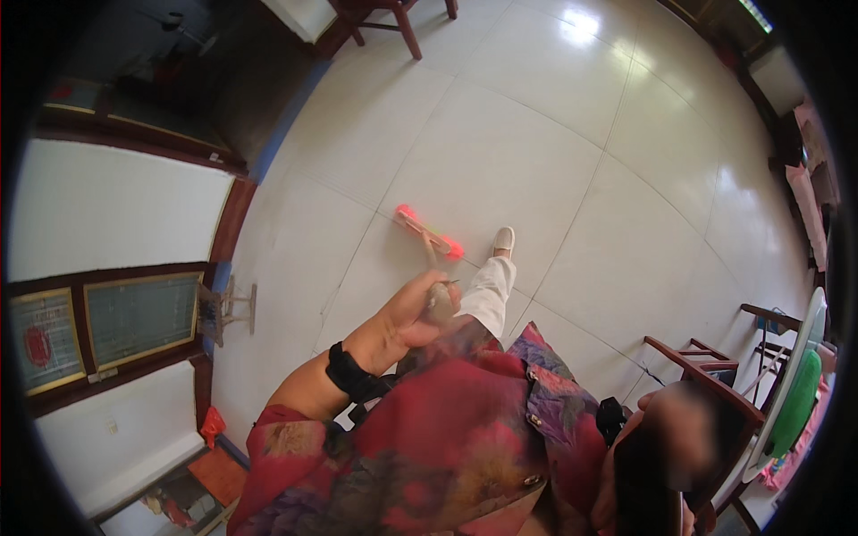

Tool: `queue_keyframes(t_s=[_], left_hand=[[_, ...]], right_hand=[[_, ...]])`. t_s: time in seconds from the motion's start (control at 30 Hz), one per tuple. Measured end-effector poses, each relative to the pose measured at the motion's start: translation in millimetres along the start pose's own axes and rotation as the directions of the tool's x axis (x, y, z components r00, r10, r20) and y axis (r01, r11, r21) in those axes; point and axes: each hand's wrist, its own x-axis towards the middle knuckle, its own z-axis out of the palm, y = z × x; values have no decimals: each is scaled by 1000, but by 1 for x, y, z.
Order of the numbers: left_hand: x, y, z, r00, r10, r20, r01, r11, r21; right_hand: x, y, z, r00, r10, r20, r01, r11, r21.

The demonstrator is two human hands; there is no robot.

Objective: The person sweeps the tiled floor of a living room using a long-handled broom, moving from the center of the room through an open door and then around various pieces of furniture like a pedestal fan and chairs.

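My left hand [436, 315], at the end of a forearm with a black strap, is closed around the pale handle [429, 248] of a broom. The broom head [427, 233] has bright pinkish-red bristles and lies on the light tiled floor [523, 154], ahead and to the left of my white shoe [505, 242]. At the lower right, a blurred, skin-coloured shape [684, 422] appears to be my right hand, beside a dark object; its fingers and any hold are unclear.
A wooden chair [704, 365] and a round table [819, 315] with a green item [798, 402] stand at the right. Another chair [405, 27] is at the top. A small stool [231, 308] and a red plastic bag [212, 427] are by the left wall.
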Motion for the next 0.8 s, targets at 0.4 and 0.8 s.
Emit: queue_keyframes(t_s=[0.4,0.8], left_hand=[[88,67,131,992,-34,-120,40,998,43],[237,107,211,957,-164,238,134,981,138]], right_hand=[[129,49,8,993,-110,-34,107,990,-92],[213,84,-5,908,-365,-205,306,913,-270]])
